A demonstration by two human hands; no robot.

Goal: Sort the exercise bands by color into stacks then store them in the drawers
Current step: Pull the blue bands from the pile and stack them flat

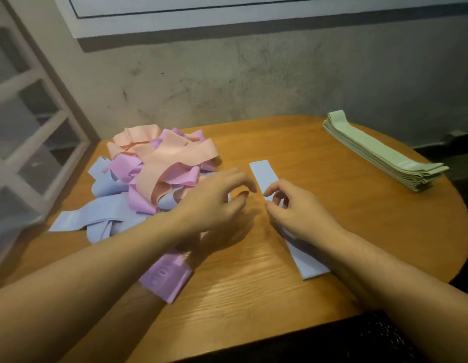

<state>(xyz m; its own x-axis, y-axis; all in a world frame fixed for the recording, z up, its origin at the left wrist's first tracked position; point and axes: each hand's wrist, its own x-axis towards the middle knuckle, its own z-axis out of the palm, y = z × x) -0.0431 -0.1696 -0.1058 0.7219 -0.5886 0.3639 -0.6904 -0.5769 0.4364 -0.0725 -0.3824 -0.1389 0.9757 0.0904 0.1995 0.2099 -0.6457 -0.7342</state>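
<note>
A blue band (263,172) lies flat on the wooden table (332,218), running from the middle toward the near right. My right hand (298,213) sits over its middle, curled fingers and thumb pinching its left edge. My left hand (214,200) hovers just left of it, fingers loosely curled and holding nothing. A tangled pile of peach, purple and blue bands (159,176) covers the table's left part. A neat stack of green bands (382,153) lies at the far right. One purple band (167,279) pokes out under my left forearm.
A grey concrete wall runs behind the table. A white-framed glass door (26,121) stands to the left. Bare wood shows between the blue band and the green stack. No drawers are in view.
</note>
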